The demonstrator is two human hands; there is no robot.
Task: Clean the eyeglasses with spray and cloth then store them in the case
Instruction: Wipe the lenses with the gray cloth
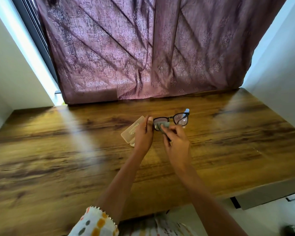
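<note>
Two hands at frame centre: glasses (171,120) are gripped by the left hand (144,133), a cloth (162,126) pressed on one lens by the right hand (176,142), case (132,130) behind.

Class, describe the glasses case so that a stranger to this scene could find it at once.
Start at the wooden table before the purple curtain. Just beside the left hand lies the case, flat on the wood. Alone among its neighbours it is a pale, translucent oblong box.

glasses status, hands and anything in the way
Left hand grips the glasses at one end. Right hand presses the cloth on a lens. Case on the table, behind the left hand; nothing blocking.
</note>
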